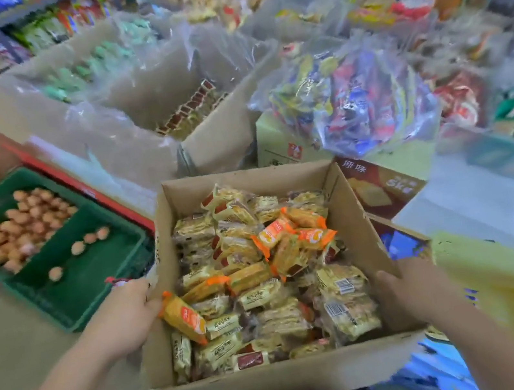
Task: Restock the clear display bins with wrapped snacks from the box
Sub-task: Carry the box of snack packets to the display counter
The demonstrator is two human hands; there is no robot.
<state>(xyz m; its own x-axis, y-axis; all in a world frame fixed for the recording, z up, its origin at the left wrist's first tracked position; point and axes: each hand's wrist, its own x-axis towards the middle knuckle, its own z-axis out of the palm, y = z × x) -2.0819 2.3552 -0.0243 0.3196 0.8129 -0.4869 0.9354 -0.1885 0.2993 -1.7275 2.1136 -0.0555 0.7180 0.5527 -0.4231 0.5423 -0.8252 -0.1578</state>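
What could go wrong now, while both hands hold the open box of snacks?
The left hand and right hand grip only the side walls of the loaded box, so the cardboard may bend. The orange packet leaning at the left rim could slide out if the box tilts.

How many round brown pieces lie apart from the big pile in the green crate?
4. Three round pieces sit in a short row right of the pile in the green crate; the fourth lies alone, nearer the person. Blur may hide others.
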